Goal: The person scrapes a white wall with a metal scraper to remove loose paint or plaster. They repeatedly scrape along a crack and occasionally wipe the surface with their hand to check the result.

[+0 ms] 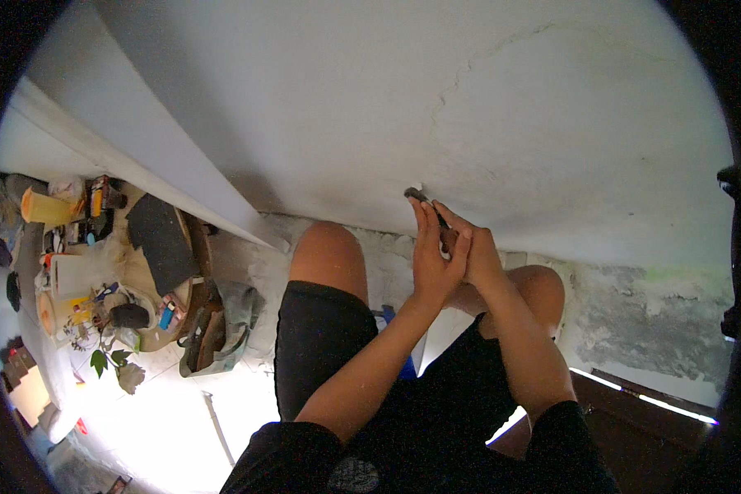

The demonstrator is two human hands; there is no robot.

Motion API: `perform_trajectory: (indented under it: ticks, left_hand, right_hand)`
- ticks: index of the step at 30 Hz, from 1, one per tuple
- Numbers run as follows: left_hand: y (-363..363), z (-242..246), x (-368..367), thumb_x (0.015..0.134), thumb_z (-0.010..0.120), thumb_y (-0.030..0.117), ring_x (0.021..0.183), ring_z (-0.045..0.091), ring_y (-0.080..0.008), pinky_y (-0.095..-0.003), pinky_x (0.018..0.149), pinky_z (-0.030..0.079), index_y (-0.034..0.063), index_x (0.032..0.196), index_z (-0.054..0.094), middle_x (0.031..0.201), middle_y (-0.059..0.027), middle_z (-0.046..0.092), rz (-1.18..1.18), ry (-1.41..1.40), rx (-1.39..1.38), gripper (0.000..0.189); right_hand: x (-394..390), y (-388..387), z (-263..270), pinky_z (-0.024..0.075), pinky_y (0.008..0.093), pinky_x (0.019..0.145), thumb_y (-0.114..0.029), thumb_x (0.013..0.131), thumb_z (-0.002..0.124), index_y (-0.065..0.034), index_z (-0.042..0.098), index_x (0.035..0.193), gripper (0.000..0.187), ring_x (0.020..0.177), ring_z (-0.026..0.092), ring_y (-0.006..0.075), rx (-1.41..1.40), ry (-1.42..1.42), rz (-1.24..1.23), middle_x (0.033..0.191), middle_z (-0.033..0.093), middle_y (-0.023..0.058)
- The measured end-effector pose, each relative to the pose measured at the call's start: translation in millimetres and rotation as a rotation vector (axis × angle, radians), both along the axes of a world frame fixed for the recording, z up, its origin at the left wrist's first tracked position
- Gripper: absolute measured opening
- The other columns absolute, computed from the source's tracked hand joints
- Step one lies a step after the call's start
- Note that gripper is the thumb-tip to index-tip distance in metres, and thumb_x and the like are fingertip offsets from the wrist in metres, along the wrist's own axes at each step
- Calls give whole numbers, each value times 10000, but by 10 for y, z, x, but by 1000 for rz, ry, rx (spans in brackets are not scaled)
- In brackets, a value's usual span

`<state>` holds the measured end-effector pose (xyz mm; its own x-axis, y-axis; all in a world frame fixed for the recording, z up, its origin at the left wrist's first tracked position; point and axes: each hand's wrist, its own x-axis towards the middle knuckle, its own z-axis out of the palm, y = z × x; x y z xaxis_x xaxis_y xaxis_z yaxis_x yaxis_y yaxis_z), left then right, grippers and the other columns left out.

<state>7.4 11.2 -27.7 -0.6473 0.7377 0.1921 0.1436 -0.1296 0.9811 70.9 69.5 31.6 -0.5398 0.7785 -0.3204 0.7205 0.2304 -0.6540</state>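
Observation:
Both of my hands are together in front of a white plastered wall [346, 123], around a dark slim hand tool [415, 194]. Its blunt dark end lies against the wall, beside a small lifted flake. My left hand [435, 262] has its fingers stretched along the tool, their tips near that end, and its thumb crosses toward the other hand. My right hand [478, 247] grips farther back, with a finger lying along the tool. Fingers hide most of the handle, so the exact kind of tool cannot be told.
A thin crack [444, 96] runs up the wall. Grey, worn plaster [648, 321] shows low at the right. My bent knees flank my hands. At left, a cluttered table [139, 244] holds a yellow pitcher [46, 207] and a dark cloth [163, 241]; a bag [231, 346] is beside it.

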Motion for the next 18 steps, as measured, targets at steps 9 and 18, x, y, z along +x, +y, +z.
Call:
perform_trajectory:
  ticks: [9, 18]
  left_hand:
    - [-6, -32, 23, 941, 605, 312, 1430, 154, -463, -466, 1099, 327, -41, 1513, 72, 1549, -340, 8, -18, 30, 37, 858]
    - [21, 92, 122, 943, 601, 309, 1424, 167, -474, -469, 1091, 337, -49, 1511, 86, 1547, -345, 17, -17, 118, 78, 846]
  right_hand:
    - [77, 56, -140, 530, 376, 714, -128, 885, 549, -112, 607, 1277, 396, 737, 677, 253, 111, 136, 39, 907, 703, 186]
    - [125, -52, 191, 522, 357, 719, -117, 878, 567, -49, 631, 1204, 338, 738, 670, 267, 220, 118, 5, 884, 694, 201]
